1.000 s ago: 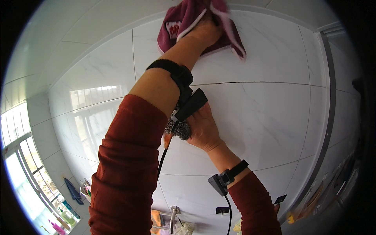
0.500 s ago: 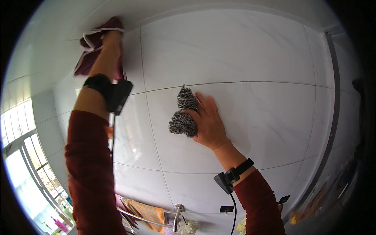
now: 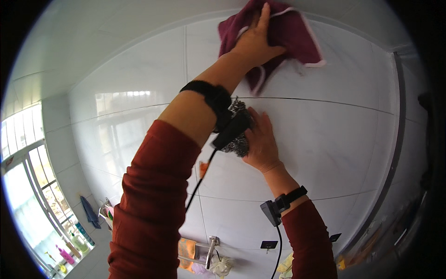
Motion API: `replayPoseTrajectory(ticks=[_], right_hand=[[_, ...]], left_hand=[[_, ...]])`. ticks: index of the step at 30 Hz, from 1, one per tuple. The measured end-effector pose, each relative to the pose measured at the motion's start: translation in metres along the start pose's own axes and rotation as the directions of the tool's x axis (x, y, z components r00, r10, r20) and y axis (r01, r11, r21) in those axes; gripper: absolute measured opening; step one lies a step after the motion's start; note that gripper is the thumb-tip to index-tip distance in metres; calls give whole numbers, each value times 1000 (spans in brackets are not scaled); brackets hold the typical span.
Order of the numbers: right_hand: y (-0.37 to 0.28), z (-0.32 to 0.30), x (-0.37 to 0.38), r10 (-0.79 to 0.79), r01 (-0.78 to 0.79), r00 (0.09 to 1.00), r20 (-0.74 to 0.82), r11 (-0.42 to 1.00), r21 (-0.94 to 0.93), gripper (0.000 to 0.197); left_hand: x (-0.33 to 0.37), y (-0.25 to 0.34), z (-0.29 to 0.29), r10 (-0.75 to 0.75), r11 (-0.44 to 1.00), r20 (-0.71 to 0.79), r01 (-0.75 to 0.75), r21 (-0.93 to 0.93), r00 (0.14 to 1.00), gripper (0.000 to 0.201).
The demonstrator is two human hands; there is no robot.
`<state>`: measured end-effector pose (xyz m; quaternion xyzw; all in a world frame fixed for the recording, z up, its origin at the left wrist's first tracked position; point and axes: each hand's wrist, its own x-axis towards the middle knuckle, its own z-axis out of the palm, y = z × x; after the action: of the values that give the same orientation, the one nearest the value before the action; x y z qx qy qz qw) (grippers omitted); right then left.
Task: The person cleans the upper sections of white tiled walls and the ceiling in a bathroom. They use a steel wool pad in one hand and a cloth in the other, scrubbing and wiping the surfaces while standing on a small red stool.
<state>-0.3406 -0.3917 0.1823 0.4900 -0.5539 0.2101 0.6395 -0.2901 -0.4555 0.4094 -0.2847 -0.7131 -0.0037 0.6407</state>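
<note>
High on the tiled wall (image 3: 325, 139), my left hand (image 3: 257, 44) presses a maroon cloth (image 3: 297, 35) with pale edging flat against the tiles. Its thumb and fingers are spread over the cloth, which hangs out on both sides. Lower down, my right hand (image 3: 262, 144) rests on the wall with a crumpled, speckled black-and-grey scrubbing cloth (image 3: 240, 145) under its thumb side. My left forearm and the black box strapped to its wrist cover part of that scrubbing cloth.
A barred window (image 3: 35, 172) is at the left, with bottles (image 3: 65, 255) on its sill. Below are a metal towel rail (image 3: 211, 251) with an orange towel (image 3: 186, 251), and a black wall plate (image 3: 268, 244). A dark vertical strip (image 3: 399, 121) edges the wall at right.
My left hand has swept the maroon cloth from the upper left to the upper middle of the wall. In the picture, my right hand and the scrubbing cloth sit slightly farther right.
</note>
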Motion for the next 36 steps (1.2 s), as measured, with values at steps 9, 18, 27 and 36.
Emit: replayPoseTrajectory(ticks=[9,18,27,36], right_hand=[[0,8,-3,-51,48,996,-70,998,-44,53],[6,15,-7,-194,181,978,-81,973,-145,52],[-197,25,-81,305,-529,837,454,664,529,48],[-328,-27,-102,-121,-444,797,592,547,709,77]], left_hand=[[-161,-63,-114,-620,784,-67,615,-78,782,34],[-418,17,-190,-836,459,465,834,305,290,31],[-471,136,-253,-720,-299,687,938,-175,-102,90],[-483,191,-273,-870,-347,493,680,-646,24,33]])
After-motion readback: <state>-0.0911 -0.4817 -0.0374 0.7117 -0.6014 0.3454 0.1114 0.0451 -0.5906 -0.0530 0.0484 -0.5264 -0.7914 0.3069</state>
